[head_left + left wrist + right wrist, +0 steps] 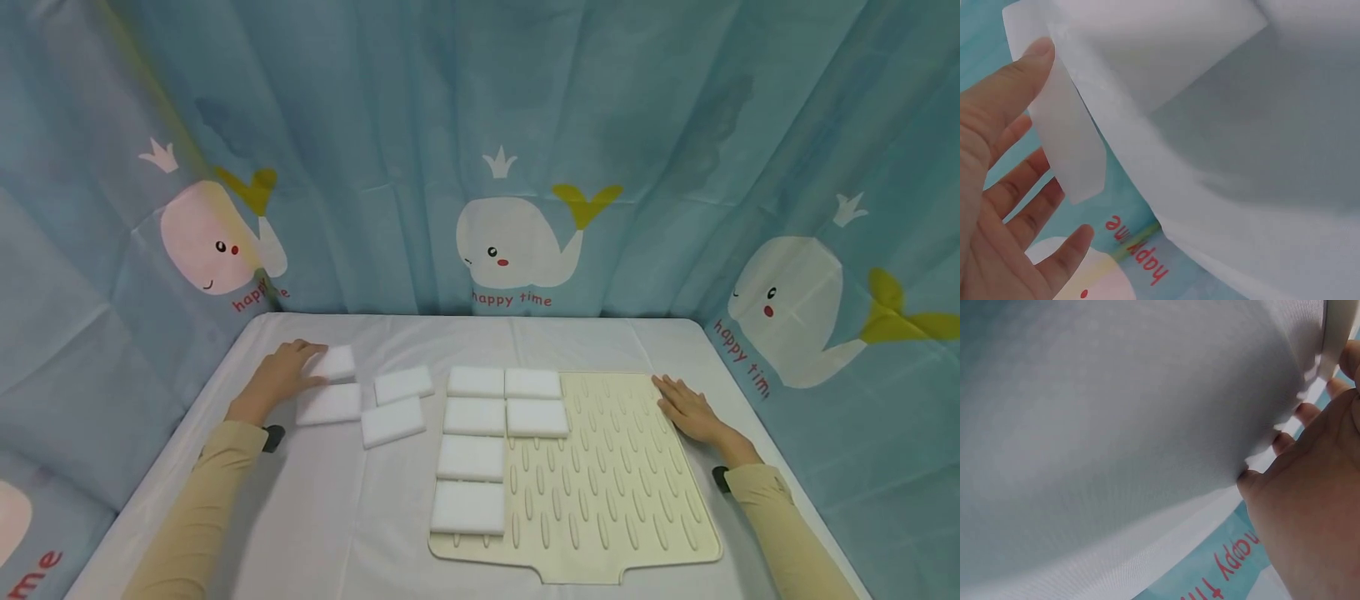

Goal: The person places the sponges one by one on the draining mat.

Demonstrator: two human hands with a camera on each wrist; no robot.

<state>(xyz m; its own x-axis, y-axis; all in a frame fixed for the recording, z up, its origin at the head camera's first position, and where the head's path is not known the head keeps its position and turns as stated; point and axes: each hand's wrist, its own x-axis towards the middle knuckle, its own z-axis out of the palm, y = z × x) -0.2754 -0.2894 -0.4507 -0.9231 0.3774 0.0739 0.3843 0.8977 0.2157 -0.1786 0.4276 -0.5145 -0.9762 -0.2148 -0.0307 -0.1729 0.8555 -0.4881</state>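
Note:
My left hand (281, 379) pinches a white rectangular sponge block (337, 363) at the far left of the table. The left wrist view shows the thumb (1040, 53) on one face of that block (1072, 144) and the fingers behind it. Just in front lies another white block (328, 406), and two more sit to its right. Several blocks, among them one at the front left (468, 507), stand in rows on a cream ridged mat (600, 517). My right hand (690, 412) rests at the mat's upper right edge, fingers extended.
A white cloth (300, 517) covers the table. Behind it and along both sides hangs a blue curtain (420, 117) with printed whales. The mat has a short tab (579, 575) at its near edge.

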